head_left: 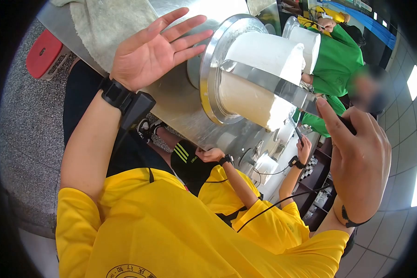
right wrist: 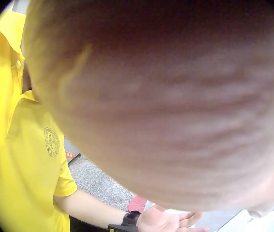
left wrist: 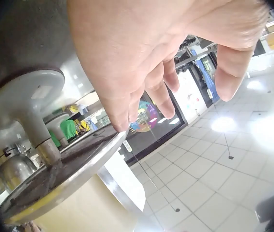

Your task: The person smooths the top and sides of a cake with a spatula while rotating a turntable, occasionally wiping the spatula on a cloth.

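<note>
A tall round cake (head_left: pixel 252 97) coated in white cream stands on a metal cake turntable (head_left: pixel 208 69), which appears tipped sideways in the head view. My right hand (head_left: pixel 361 157) grips a long palette knife (head_left: pixel 273 83), its index finger along the metal blade. The blade lies against the cream on the cake's side. My left hand (head_left: pixel 157 51) has its fingers spread, palm showing. In the left wrist view its fingertips (left wrist: pixel 121 126) are right at the turntable's rim (left wrist: pixel 86 169). The right wrist view is mostly filled by skin, and the knife is hidden there.
A grey cloth (head_left: pixel 109 32) lies on the steel table (head_left: pixel 171 102). Beside me a person in yellow (head_left: pixel 236 194) works at another turntable, and a person in green (head_left: pixel 338 60) stands across. Another white cake (head_left: pixel 306 44) stands behind mine. A red stool (head_left: pixel 44 53) is on the floor.
</note>
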A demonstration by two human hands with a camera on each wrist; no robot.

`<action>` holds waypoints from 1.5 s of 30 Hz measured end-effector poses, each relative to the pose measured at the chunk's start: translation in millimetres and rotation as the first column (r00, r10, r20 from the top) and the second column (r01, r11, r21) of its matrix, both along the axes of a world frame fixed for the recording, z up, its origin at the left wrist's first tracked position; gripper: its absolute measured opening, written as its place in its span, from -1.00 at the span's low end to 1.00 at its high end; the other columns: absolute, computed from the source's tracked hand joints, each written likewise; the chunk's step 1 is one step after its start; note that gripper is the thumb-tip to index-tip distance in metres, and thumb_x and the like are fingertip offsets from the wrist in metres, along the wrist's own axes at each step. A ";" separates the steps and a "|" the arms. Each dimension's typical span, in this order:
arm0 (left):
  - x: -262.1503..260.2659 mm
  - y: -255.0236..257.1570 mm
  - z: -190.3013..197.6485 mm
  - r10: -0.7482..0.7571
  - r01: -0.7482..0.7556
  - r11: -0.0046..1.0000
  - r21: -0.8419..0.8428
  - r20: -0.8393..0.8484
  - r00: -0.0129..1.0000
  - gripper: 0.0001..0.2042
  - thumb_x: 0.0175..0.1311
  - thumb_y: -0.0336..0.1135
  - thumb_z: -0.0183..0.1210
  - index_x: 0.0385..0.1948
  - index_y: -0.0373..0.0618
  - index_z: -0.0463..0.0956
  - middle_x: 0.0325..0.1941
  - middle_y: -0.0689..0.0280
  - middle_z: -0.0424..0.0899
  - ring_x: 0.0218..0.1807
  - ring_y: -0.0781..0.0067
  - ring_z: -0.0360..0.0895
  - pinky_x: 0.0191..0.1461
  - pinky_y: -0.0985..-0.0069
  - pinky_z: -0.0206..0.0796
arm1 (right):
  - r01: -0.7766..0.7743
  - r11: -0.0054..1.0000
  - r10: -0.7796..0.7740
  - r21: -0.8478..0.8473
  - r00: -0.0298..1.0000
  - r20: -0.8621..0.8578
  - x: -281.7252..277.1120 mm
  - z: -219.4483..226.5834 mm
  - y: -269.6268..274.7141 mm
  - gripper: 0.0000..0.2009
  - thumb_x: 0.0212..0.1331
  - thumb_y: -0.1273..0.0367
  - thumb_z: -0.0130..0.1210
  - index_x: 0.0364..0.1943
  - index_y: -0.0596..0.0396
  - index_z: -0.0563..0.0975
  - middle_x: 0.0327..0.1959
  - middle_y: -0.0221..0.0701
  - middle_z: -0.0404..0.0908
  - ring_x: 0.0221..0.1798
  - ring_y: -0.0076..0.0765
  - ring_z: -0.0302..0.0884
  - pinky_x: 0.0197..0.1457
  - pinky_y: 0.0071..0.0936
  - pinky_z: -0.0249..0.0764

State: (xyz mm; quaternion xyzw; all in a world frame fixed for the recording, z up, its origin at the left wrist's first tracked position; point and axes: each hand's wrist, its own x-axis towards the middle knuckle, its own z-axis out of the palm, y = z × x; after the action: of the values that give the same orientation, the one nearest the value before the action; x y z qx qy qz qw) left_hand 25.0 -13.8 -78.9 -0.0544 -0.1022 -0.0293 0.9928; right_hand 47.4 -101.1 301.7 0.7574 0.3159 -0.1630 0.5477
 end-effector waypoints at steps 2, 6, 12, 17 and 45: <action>-0.1 0.7 0.3 -0.004 0.003 1.000 -0.022 -0.008 1.000 -0.26 0.44 -0.07 0.14 0.54 -0.08 -0.05 0.64 -0.02 0.00 0.66 -0.27 -0.16 0.70 -0.10 -0.29 | -0.127 0.992 0.127 0.019 0.992 -0.018 -0.8 1.1 -10.0 -0.49 0.03 0.54 0.33 0.13 -0.23 0.68 -0.35 -0.38 0.46 -0.28 -0.30 0.55 -0.25 -0.36 0.55; 0.3 -0.1 -1.4 -0.004 0.004 0.999 -0.036 0.005 1.000 -0.27 0.44 -0.10 0.13 0.54 -0.10 -0.04 0.64 -0.02 0.01 0.66 -0.29 -0.18 0.70 -0.11 -0.29 | -0.236 0.971 0.237 0.045 0.971 -0.021 -5.1 1.8 -17.3 -0.50 0.04 0.55 0.33 0.12 -0.24 0.69 -0.34 -0.38 0.47 -0.26 -0.30 0.56 -0.23 -0.37 0.57; -0.2 -0.6 -1.5 0.000 0.001 0.998 -0.059 0.010 1.000 -0.27 0.44 -0.14 0.13 0.53 -0.14 -0.04 0.64 -0.04 0.01 0.66 -0.31 -0.19 0.70 -0.12 -0.28 | -0.237 0.968 0.242 0.083 0.969 -0.054 -5.7 3.5 -20.2 -0.49 0.03 0.55 0.33 0.12 -0.24 0.69 -0.34 -0.39 0.47 -0.26 -0.29 0.56 -0.22 -0.35 0.57; -0.8 -1.0 -0.2 0.008 -0.006 0.999 -0.043 0.033 0.999 -0.28 0.44 -0.16 0.13 0.53 -0.15 -0.03 0.63 -0.05 0.02 0.66 -0.31 -0.19 0.70 -0.11 -0.27 | -0.214 0.971 0.220 0.106 0.974 -0.048 -10.5 5.2 -24.4 -0.48 -0.02 0.55 0.34 0.12 -0.22 0.68 -0.34 -0.38 0.46 -0.26 -0.27 0.54 -0.22 -0.30 0.54; -3.9 -6.8 3.1 0.020 -0.021 0.997 -0.070 -0.002 1.000 -0.33 0.45 -0.19 0.11 0.51 -0.17 0.04 0.63 -0.01 0.04 0.67 -0.23 -0.18 0.72 -0.04 -0.25 | -0.158 0.974 0.169 0.161 0.984 -0.056 -31.9 7.5 -48.0 -0.45 -0.11 0.56 0.31 0.07 -0.24 0.70 -0.35 -0.40 0.43 -0.27 -0.24 0.51 -0.21 -0.27 0.49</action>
State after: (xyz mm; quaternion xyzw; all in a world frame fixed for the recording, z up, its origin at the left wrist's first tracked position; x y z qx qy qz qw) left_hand 21.1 -20.6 -75.8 -0.0881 -0.1033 -0.0155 0.9906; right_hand 15.5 -149.1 309.1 0.7633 0.4077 -0.1183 0.4870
